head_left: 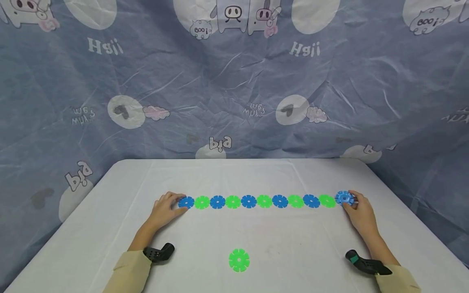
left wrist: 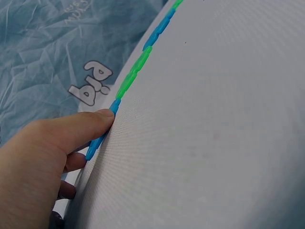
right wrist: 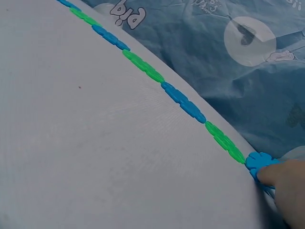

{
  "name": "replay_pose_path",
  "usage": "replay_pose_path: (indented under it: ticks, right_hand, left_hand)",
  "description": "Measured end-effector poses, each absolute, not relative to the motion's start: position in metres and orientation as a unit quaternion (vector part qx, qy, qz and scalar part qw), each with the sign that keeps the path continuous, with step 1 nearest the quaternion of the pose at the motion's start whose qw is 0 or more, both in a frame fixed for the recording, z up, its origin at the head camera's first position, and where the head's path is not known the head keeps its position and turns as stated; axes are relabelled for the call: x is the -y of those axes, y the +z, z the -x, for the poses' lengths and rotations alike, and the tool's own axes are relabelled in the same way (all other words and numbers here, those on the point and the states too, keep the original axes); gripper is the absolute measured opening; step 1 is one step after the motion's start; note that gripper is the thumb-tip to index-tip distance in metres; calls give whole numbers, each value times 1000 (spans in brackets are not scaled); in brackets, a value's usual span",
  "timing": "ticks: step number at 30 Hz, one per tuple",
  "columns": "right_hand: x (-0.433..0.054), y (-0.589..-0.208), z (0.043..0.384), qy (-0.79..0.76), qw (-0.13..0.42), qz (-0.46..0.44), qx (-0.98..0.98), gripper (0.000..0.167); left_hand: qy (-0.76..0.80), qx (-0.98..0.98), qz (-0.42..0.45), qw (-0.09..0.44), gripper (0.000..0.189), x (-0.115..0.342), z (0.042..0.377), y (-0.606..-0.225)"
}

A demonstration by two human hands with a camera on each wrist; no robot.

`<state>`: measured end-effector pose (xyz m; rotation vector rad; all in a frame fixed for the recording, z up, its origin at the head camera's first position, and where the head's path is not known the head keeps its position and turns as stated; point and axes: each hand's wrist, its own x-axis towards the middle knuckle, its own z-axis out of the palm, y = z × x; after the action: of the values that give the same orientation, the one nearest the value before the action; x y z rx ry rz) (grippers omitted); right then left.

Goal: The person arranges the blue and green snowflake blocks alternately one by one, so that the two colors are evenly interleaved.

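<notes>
A straight row of flower-shaped plastic discs, blue and green by turns, runs across the white table. At the row's left end my left hand [head_left: 167, 209] pinches a blue disc [head_left: 186, 202] between thumb and fingers. My right hand [head_left: 362, 213] holds another blue disc [head_left: 344, 198] by its edge at the right end. That disc is tilted up in the right wrist view, against the flat green disc [right wrist: 225, 141] beside it. The neighbouring discs meet edge to edge; whether they are locked together I cannot tell. My right fingertips are partly hidden behind the disc.
One loose green disc [head_left: 239, 260] lies flat near the front of the white table [head_left: 286, 252], apart from the row. A blue-grey printed cloth [head_left: 234, 81] hangs behind the table's back edge. Each wrist wears a black camera mount [head_left: 159, 253].
</notes>
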<state>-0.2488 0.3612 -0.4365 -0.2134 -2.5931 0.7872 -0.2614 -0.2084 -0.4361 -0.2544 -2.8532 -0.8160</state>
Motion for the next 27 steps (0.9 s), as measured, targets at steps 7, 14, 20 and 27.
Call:
replay_pose_path:
  ticks: [7,14,20,27]
  right_hand:
    - [-362,-441,248,286,191,95,934,42]
    - [-361,-440,246,275,200,76,937,34]
    - [-359,-438,245,265,199,63,941,35]
    - [-360,-439,245,256,187,61,946,36]
  left_hand:
    - [-274,954,88,78,54,209,262,-437]
    - [-276,954,85,78,53,209,264,-438]
    - [-276,954,90,82,54,210,265,-438]
    - [-275,954,89,83,54,210,263,-439]
